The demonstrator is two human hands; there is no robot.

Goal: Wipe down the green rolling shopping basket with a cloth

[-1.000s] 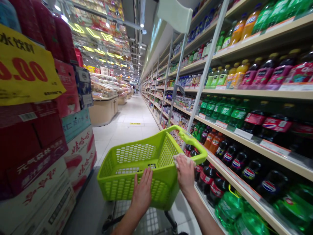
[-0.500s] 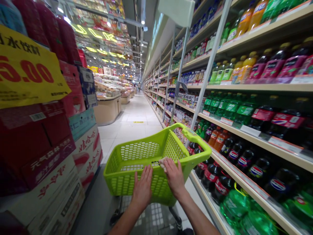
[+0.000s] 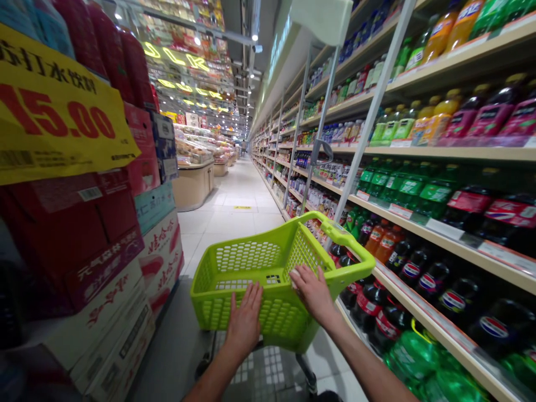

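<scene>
A lime-green plastic shopping cart [image 3: 237, 251] with perforated walls stands before me, its handle toward the right. My left hand [image 3: 244, 319] lies on the near side wall, fingers stretched out over the top rim, holding nothing visible. Farther right on the same rim is my right hand [image 3: 314, 291], its fingers bent over a small white cloth or tissue [image 3: 295, 278] pressed against the rim. Most of the cloth is hidden under the fingers. Nothing lies in the visible part of the basket.
Shelves [image 3: 422, 220] of soft drink bottles run along the right, close to the cart handle. Stacked drink cartons [image 3: 113, 304] with a yellow price sign [image 3: 62, 117] rise on the left. A tiled aisle [image 3: 234, 192] stretches ahead past a display counter [image 3: 192, 187].
The cart and the surroundings have shifted a little right in view. My right hand has moved right with the cloth, while my left hand stays at nearly the same spot in the picture.
</scene>
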